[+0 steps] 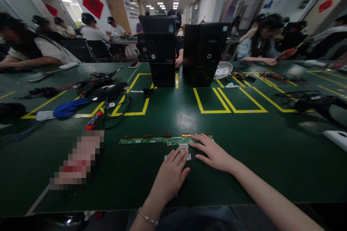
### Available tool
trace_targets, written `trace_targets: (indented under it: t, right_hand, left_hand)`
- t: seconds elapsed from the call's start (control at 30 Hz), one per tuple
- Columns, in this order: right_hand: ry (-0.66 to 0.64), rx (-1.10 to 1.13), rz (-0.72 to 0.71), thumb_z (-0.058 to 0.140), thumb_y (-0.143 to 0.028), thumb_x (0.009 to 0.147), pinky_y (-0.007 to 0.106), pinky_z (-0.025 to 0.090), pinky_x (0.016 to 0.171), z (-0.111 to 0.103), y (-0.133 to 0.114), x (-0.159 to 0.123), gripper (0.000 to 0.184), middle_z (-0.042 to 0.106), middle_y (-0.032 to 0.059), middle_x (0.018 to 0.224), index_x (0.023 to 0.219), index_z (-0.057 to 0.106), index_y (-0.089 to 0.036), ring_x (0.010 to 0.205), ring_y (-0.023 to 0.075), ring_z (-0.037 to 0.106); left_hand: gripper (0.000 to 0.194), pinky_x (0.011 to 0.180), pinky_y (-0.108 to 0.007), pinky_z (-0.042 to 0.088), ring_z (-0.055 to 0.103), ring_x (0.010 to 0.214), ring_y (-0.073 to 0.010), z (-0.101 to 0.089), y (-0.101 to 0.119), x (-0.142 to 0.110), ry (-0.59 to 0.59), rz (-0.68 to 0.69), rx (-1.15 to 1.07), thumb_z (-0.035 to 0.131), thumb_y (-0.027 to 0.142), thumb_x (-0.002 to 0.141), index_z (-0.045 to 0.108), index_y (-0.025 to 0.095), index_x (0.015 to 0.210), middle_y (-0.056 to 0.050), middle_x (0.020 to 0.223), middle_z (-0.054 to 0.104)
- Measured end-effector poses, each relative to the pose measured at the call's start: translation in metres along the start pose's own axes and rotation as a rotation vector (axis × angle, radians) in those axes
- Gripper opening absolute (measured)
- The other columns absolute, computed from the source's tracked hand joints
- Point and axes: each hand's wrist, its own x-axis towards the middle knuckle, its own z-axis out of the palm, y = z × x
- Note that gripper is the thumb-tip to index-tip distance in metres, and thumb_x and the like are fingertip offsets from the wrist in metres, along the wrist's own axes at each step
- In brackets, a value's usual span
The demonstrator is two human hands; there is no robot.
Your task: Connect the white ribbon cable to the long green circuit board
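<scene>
A long narrow green circuit board (151, 139) lies on the green table mat (244, 158) in front of me. A short white flat cable (183, 148) runs from the board's near edge toward me. My left hand (170, 173) lies flat on the mat, its fingertips on the near end of that cable. My right hand (211, 151) rests open with its fingers stretched over the board's right end, the index finger touching the board. Neither hand grips anything.
Two black computer towers (159, 48) (203, 52) stand upright beyond the board. At left lie a blue glove (69, 107), a red-handled screwdriver (93, 121), black cables and tools. A white fan grille (222, 69) sits right of the towers. Other people sit around the tables.
</scene>
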Motion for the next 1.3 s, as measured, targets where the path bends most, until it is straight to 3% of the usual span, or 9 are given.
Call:
trace_targets:
  t: [0.33,1.17,1.3]
  right_hand:
    - [0.001,0.002,0.003,0.049,-0.046,0.093,0.052,0.026,0.115,0.000,-0.002,0.001,0.050,0.039,0.0092,0.149,0.139,0.048,-0.026,0.140,0.0247,0.031]
    - [-0.044,-0.004,0.007,0.049,-0.048,0.092,0.052,0.026,0.115,-0.001,0.000,0.001,0.056,0.036,0.0083,0.151,0.144,0.042,-0.028,0.141,0.0260,0.029]
    - [-0.048,-0.008,0.006,0.048,-0.048,0.093,0.051,0.026,0.115,-0.001,0.000,0.001,0.055,0.036,0.0085,0.151,0.144,0.043,-0.028,0.141,0.0258,0.028]
  left_hand:
    - [0.044,0.109,-0.045,0.040,0.043,0.134,-0.0243,-0.001,0.001,0.002,-0.006,0.004,0.008,0.043,0.026,0.097,0.044,0.013,0.140,-0.011,0.144,0.051]
    - [0.043,0.104,-0.043,0.046,0.049,0.129,-0.0270,0.010,0.018,0.003,0.075,-0.143,0.062,0.044,0.026,0.096,0.051,0.009,0.135,-0.012,0.139,0.055]
    - [0.043,0.105,-0.045,0.045,0.050,0.129,-0.0273,0.008,0.016,0.003,0.040,-0.116,0.058,0.043,0.025,0.096,0.049,0.007,0.135,-0.014,0.140,0.054]
